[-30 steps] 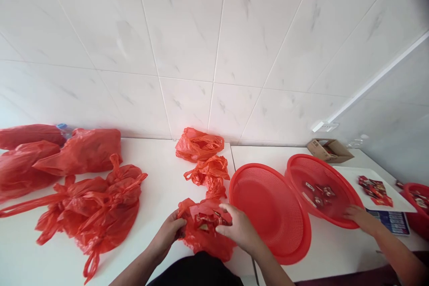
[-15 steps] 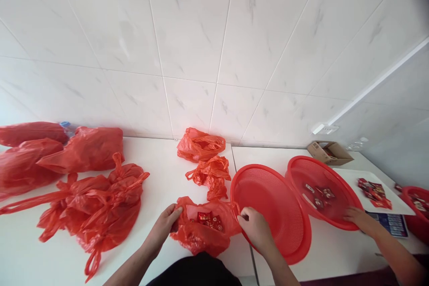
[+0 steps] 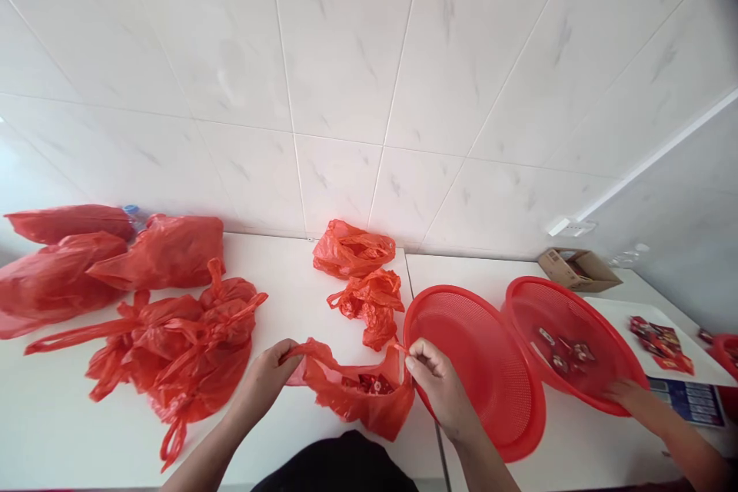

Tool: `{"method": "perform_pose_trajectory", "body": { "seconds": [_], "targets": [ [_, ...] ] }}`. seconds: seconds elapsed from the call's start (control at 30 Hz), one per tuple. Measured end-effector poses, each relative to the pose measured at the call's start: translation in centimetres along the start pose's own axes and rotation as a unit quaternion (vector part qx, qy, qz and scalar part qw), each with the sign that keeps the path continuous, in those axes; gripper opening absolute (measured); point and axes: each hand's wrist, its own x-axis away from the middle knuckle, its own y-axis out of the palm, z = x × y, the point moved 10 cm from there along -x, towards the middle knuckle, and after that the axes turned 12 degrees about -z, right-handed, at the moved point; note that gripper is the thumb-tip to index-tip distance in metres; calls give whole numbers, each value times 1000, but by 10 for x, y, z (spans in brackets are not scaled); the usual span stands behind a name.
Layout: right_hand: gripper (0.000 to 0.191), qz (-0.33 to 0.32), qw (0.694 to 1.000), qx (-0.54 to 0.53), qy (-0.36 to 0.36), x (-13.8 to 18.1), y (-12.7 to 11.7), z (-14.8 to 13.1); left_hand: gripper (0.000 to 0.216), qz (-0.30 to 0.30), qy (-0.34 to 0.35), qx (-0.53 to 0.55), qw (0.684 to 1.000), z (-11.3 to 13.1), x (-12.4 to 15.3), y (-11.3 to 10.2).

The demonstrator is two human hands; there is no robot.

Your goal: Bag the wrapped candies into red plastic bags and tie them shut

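A red plastic bag (image 3: pixel 369 409) sits near the table's front edge with its mouth spread. Inside it lie several small red-wrapped packets (image 3: pixel 374 384). My left hand (image 3: pixel 270 373) pinches the bag's left handle, and my right hand (image 3: pixel 435 380) pinches its right handle beside the basket rim. Just beyond the bag are a crumpled red plastic bag (image 3: pixel 374 306) and another red bag (image 3: pixel 351 250) near the wall. A red plastic basket (image 3: pixel 473 369) stands to the right of my right hand.
Several tied red bags (image 3: pixel 184 346) and fuller red bags (image 3: pixel 167 252) cover the left side. At right, another person's hand (image 3: pixel 628 396) reaches into a second red basket (image 3: pixel 519 300) holding packets. Beyond are a white tray (image 3: pixel 611 315) and a cardboard box (image 3: pixel 576 267).
My hands have drawn the bag's handles upward and apart, stretching its rim. The view has shifted slightly left. The other person's hand has moved within the second basket.
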Motion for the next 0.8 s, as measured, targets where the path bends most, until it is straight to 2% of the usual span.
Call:
{"method": "perform_pose_trajectory", "body": {
  "seconds": [0.13,0.23,0.3,0.33,0.47,0.53,0.6,0.63,0.73,0.8],
  "targets": [
    [10,-5,998,-9,58,6,-3,22,8,6,7,-43,999,25,12,-8],
    [29,-35,992,26,118,14,-2,36,11,-18,29,-75,997,43,15,-9],
    [20,-28,987,85,135,18,-8,41,14,-49,53,-94,993,54,16,-7],
    [15,-4,985,119,128,20,-16,40,14,-67,64,-102,991,59,16,-6],
    [22,175,964,202,17,30,-52,12,18,-127,84,-112,982,78,25,1],
    [23,172,973,152,-13,26,-48,11,17,-149,78,-116,979,85,31,6],
    [24,108,994,15,-19,13,-29,22,14,-175,71,-114,975,94,38,13],
    [25,79,994,-69,-24,7,-16,28,13,-187,70,-111,974,99,41,17],
    [35,53,964,-261,-25,-5,17,48,13,-224,74,-117,965,113,49,32],
    [42,66,951,-302,-1,-7,33,60,14,-237,78,-131,960,119,51,41]
  ]
}}
